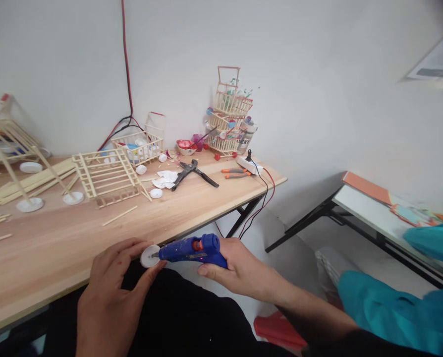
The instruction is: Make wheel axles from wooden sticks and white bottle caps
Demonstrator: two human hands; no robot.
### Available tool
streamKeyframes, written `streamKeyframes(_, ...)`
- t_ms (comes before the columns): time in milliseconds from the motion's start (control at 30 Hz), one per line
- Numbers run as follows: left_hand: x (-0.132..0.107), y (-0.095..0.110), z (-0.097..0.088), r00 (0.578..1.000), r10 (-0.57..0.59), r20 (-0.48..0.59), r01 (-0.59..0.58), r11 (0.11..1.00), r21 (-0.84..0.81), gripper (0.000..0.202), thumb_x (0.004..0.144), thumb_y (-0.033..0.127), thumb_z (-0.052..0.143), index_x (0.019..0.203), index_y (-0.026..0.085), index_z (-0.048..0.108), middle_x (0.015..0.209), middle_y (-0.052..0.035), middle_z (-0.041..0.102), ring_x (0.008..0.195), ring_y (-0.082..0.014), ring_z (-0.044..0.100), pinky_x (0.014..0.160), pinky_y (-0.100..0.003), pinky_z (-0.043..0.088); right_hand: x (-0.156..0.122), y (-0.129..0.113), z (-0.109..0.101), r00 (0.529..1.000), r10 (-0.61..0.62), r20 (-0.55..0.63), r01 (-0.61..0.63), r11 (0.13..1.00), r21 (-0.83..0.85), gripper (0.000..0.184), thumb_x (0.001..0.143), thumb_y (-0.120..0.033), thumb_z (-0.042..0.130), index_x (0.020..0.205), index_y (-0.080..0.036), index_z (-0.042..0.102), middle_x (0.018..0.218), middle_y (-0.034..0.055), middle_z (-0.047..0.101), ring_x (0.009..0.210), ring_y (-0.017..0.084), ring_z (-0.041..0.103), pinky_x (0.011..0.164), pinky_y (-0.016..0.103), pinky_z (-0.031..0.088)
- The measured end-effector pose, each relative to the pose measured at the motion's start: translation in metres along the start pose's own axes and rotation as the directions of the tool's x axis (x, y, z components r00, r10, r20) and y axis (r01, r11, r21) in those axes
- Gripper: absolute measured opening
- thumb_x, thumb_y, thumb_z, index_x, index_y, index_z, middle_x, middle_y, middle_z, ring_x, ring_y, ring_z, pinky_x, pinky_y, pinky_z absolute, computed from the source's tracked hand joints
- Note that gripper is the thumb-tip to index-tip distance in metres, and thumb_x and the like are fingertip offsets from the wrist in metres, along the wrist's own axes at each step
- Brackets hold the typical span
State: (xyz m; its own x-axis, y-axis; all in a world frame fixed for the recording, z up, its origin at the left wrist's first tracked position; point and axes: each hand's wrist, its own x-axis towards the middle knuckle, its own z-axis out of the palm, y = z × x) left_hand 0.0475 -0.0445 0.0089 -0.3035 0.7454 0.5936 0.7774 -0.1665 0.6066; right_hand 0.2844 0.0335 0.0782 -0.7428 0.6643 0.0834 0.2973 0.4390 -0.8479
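Ok so, taking the black pliers (189, 170) as the landmark: the white disc (146, 258) was on the near side of them and a bit left, held just off the front edge of the surface (180, 208). The left hand (112, 292) had it pinched between thumb and fingers, and the right hand (244, 267) was wrapped round the blue glue gun (192, 250), nozzle right at the disc's middle. Couldn't tell if the tip was actually touching, or see any glue.

To do that bit well, imo the trick was keeping the disc flat and steady, fingertips out on the rim away from the nozzle, and squeezing gently for one small dab dead centre.

Headcount: one glue gun, one disc in hand. Six more discs showed clearly on the surface: one loose just left of the pliers (156, 193), two under the basket cart (145, 148) behind and left of them, three around the stick frame (9, 134) far left. Maybe a seventh behind some slats. One slatted frame (108, 176) left of the pliers, one orange-handled pair (237, 173) to their right, one bowl (187, 150) behind, and one stack of carts (227, 124) behind right, three high by my count.
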Motion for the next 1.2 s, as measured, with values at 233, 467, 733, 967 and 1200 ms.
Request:
streamKeyframes(233,0.000,0.001,0.001,0.999,0.038,-0.014,-0.038,0.999,0.005,0.029,0.094,0.053,0.069,0.112,0.030,0.071,0.116,-0.0017,0.073,0.113,-0.0243,0.067,0.100,-0.036,0.052,0.001,-0.001,-0.001,1.000,-0.014,0.003,0.014,1.000,-0.012,0.029,0.099,-0.040,0.067,0.116,-0.018,0.071,0.094,0.0019,0.069,0.078,0.013,0.056,0.077,0.026,0.049)
streamKeyframes(467,-0.001,-0.004,0.001,0.999,0.046,0.000,-0.046,0.999,0.012,0.030,0.094,0.053,0.069,0.112,0.030,0.071,0.115,-0.0021,0.074,0.112,-0.0245,0.068,0.097,-0.036,0.053,-0.002,0.003,0.000,1.000,0.004,-0.004,-0.005,1.000,-0.013,0.032,0.104,-0.047,0.059,0.113,-0.018,0.071,0.089,0.0000,0.064,0.078,0.012,0.054,0.073,0.024,0.046)
streamKeyframes(733,0.000,-0.004,0.008,0.994,0.066,-0.089,-0.065,0.998,0.015,0.037,0.096,0.065,0.060,0.108,0.031,0.071,0.110,-0.0004,0.074,0.106,-0.0227,0.069,0.091,-0.035,0.053,-0.001,0.008,0.000,0.998,-0.056,-0.015,0.056,0.998,0.027,0.030,0.104,-0.045,0.061,0.116,-0.019,0.072,0.093,0.0002,0.066,0.081,0.013,0.057,0.076,0.024,0.047)
streamKeyframes(967,-0.001,-0.011,0.005,0.997,0.069,-0.031,-0.068,0.998,0.006,0.032,0.093,0.059,0.068,0.110,0.032,0.072,0.112,-0.0014,0.075,0.108,-0.0249,0.070,0.090,-0.037,0.055,-0.001,0.006,0.001,0.995,-0.091,-0.037,0.092,0.996,0.017,0.028,0.104,-0.043,0.061,0.112,-0.019,0.073,0.094,0.0013,0.069,0.087,0.015,0.062,0.088,0.027,0.051)
streamKeyframes(1200,-0.001,-0.011,0.007,0.996,0.082,-0.029,-0.082,0.997,0.012,0.028,0.094,0.053,0.068,0.112,0.032,0.070,0.115,-0.0023,0.074,0.111,-0.0265,0.069,0.092,-0.039,0.056,0.000,0.006,0.001,0.990,-0.134,-0.046,0.134,0.991,0.004,0.029,0.106,-0.039,0.059,0.123,-0.021,0.072,0.108,0.0033,0.073,0.096,0.016,0.065,0.090,0.027,0.051)
